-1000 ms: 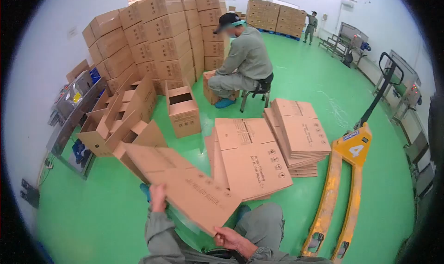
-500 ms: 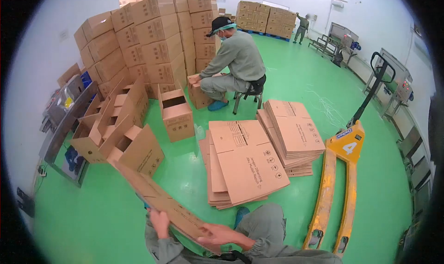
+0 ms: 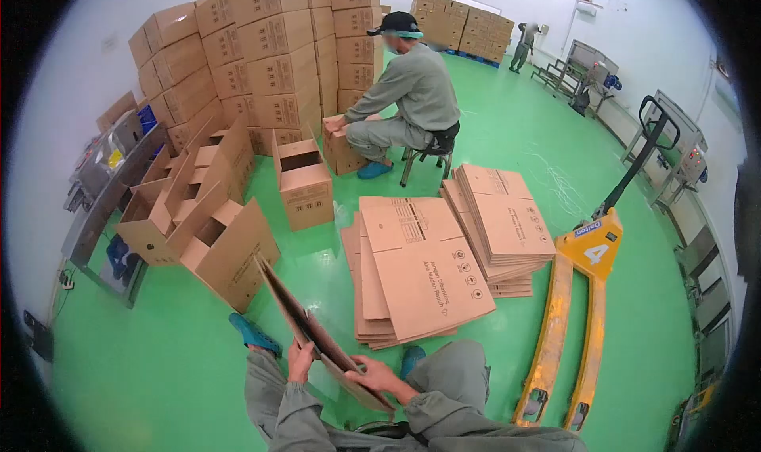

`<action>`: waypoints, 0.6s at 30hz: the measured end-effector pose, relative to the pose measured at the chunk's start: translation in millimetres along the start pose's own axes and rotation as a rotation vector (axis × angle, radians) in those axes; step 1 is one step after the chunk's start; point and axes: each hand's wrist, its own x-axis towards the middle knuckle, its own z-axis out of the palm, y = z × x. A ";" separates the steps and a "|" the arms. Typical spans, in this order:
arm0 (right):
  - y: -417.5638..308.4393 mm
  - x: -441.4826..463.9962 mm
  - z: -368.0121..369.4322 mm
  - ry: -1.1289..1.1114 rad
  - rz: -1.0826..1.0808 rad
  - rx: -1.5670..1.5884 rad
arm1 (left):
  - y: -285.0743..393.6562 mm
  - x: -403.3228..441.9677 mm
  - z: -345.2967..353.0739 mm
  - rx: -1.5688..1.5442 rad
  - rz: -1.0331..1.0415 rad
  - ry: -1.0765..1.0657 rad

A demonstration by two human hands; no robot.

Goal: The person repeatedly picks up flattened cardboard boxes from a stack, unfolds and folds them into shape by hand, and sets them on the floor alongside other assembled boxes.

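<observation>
A partly flattened cardboard box (image 3: 321,335) stands on edge between my knees, a dark gap showing between its walls. My left hand (image 3: 301,360) grips its left side. On the opposite side, my right hand (image 3: 376,374) is closed around the other wall's edge. Just beyond lies a stack of flat cardboard boxes (image 3: 428,270), with a second flat stack (image 3: 505,218) to its right. Open-topped boxes (image 3: 230,254) stand to the left of my hands.
A co-worker (image 3: 416,95) sits on a stool with hands on a box (image 3: 342,147). Tall stacks of closed boxes (image 3: 277,72) rise behind. A yellow pallet jack (image 3: 587,250) stands at right; a metal frame (image 3: 111,238) at left. Another person (image 3: 525,44) stands far back.
The cardboard in my hands has swung from a long flat slant to a steeper angle, and its walls have parted. My left hand has moved slightly right and up.
</observation>
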 end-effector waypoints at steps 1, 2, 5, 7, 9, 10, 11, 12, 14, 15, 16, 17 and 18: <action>2.1 1.4 -6.3 -0.005 -0.010 0.004 | -4.7 -1.8 -12.2 0.097 0.024 -0.039; 6.9 6.2 -11.9 0.105 -0.064 -0.112 | -11.4 -10.0 -26.0 0.105 0.030 -0.029; 6.2 30.8 -37.2 0.278 -0.066 -0.396 | -7.6 -63.4 -64.5 0.393 0.003 0.041; 40.0 75.8 -37.3 0.459 -0.206 -0.367 | -9.2 -116.9 -80.0 0.466 0.054 0.003; 12.9 98.0 -47.9 0.543 -0.098 -0.278 | 12.6 -166.1 -70.8 0.834 0.031 -0.093; 6.8 110.1 -49.8 0.535 -0.109 -0.257 | -3.4 -173.6 -60.5 0.994 0.555 -0.047; 4.6 123.2 -50.5 0.512 -0.162 -0.247 | 6.7 -188.1 -34.9 1.142 0.510 0.116; -0.7 133.9 -50.2 0.496 -0.216 -0.237 | 22.9 -194.2 -10.3 1.282 0.467 0.281; -31.1 119.7 -55.4 0.410 -0.230 -0.347 | 44.1 -178.9 16.8 1.173 0.543 -0.072; -41.2 113.0 -59.9 0.315 -0.233 -0.478 | 54.0 -175.6 38.0 1.168 0.547 -0.069; -35.7 119.2 -54.6 0.326 -0.277 -0.489 | 64.0 -176.2 60.1 1.253 0.312 -0.231; -26.3 121.4 -53.1 0.324 -0.279 -0.501 | 68.4 -176.1 73.5 1.321 0.071 -0.394; -24.2 120.8 -53.9 0.343 -0.299 -0.466 | 60.7 -164.7 73.7 1.313 0.073 -0.393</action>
